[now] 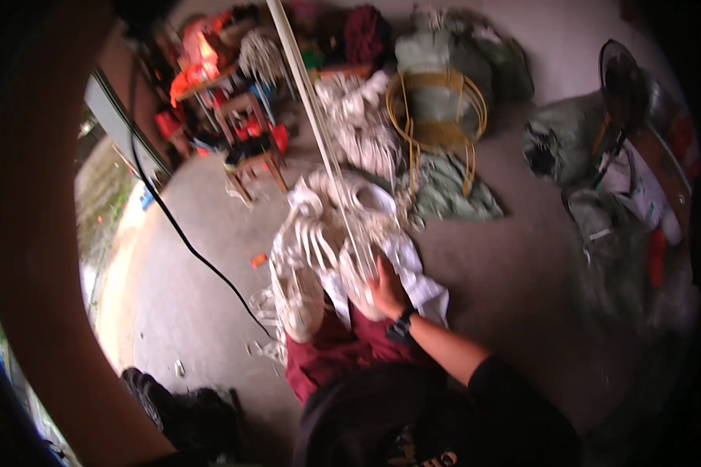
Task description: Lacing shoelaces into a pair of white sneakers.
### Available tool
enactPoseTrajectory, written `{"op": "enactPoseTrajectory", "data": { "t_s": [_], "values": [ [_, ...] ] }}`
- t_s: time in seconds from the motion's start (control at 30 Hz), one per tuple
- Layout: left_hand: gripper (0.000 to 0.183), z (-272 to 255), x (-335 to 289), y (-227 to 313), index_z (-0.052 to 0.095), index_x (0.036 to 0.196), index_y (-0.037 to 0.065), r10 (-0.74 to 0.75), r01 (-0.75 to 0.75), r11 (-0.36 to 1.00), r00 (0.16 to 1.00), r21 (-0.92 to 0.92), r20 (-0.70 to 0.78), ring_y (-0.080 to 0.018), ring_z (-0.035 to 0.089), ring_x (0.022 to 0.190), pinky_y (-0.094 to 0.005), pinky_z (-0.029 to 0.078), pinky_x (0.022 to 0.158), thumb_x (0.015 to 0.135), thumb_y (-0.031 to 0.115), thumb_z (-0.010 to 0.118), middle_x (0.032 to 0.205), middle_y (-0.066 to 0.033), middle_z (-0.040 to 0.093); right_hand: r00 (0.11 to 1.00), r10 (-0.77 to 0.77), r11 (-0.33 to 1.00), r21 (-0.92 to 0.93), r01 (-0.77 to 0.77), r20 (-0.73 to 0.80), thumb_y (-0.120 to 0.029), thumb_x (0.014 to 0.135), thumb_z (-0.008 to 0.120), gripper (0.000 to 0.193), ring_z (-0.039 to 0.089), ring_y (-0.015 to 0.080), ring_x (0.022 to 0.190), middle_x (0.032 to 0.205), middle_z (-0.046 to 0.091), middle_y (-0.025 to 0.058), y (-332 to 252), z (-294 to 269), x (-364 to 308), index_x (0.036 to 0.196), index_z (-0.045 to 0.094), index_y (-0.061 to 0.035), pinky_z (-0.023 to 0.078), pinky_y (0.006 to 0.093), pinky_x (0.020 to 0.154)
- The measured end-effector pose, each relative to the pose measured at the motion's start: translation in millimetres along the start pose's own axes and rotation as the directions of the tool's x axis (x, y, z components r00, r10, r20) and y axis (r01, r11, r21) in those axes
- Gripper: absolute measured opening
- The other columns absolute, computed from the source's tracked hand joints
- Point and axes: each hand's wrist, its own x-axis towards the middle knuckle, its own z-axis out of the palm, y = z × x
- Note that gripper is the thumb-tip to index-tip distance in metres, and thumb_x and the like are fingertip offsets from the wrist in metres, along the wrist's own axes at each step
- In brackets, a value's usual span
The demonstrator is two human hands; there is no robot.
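My right hand (388,289), with a dark watch on its wrist, is closed around long white cords (319,117) at my lap. They run taut in a narrow band from that hand up past the top edge of the head view. A blurred arm (35,257), seemingly my left, arches close along the left side; its hand is out of sight. Bundles of white cord (300,303) lie over my dark red trousers (327,362), with a white cloth (420,272) beside my right hand.
A heap of white cord (362,117) lies ahead, next to a yellow wire frame (436,144) and green sacks (444,58). A small wooden chair (249,144) stands ahead left. A black cable (187,237) crosses at left. A fan (623,78) and more sacks (565,136) stand right.
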Motion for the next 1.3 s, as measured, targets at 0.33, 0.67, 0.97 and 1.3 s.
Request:
{"op": "enactPoseTrajectory", "data": {
  "t_s": [0.33, 0.67, 0.97, 1.3],
  "values": [
    [0.029, 35, -9, 131, 0.068, 0.117, 0.007, -0.099, 0.096, 0.995, 0.989, 0.030, 0.106, -0.0055, 0.055, 0.083, -0.0202, 0.046, 0.072, 0.092, 0.023, 0.068, 0.108, 0.0023, 0.068, 0.998, 0.008, 0.999, -0.031, -0.006, 0.057, -0.021, 0.087, 0.062, 0.067, 0.040, 0.0429, 0.136, 0.144, 0.042, 0.0304, -42, -56, -38, 0.141, 0.037, 0.0096, 0.032, 0.0451, 0.114],
    [0.027, 51, -27, 152, 0.065, 0.114, 0.002, -0.138, 0.128, 0.990, 0.972, 0.067, 0.190, -0.0038, 0.048, 0.072, -0.0189, 0.043, 0.064, 0.095, 0.022, 0.065, 0.100, -0.0006, 0.066, 0.998, -0.067, 0.998, -0.019, 0.067, 0.001, -0.017, 0.079, 0.064, 0.061, 0.049, 0.0459, 0.121, 0.128, 0.051, 0.0315, -42, -69, -60, 0.130, 0.045, 0.0116, 0.039, 0.0500, 0.106],
    [0.025, 49, -28, 163, 0.064, 0.112, 0.004, -0.138, 0.134, 0.990, 0.955, 0.035, 0.262, -0.0013, 0.049, 0.069, -0.0158, 0.042, 0.059, 0.095, 0.022, 0.064, 0.112, -0.0074, 0.068, 0.996, -0.089, 0.996, -0.021, 0.088, -0.020, -0.016, 0.079, 0.063, 0.058, 0.049, 0.0447, 0.121, 0.127, 0.053, 0.0303, -45, -56, -55, 0.128, 0.047, 0.0103, 0.039, 0.0495, 0.105],
    [0.020, 46, -19, 155, 0.065, 0.104, 0.002, -0.208, 0.205, 0.978, 0.962, 0.032, 0.176, -0.0003, 0.050, 0.061, -0.0153, 0.041, 0.054, 0.093, 0.019, 0.065, 0.101, -0.0064, 0.070, 0.997, -0.068, 0.996, -0.063, 0.066, -0.034, -0.021, 0.081, 0.061, 0.059, 0.049, 0.0455, 0.121, 0.130, 0.052, 0.0302, -44, -43, -50, 0.130, 0.046, 0.0100, 0.038, 0.0498, 0.106]
  ]
}}
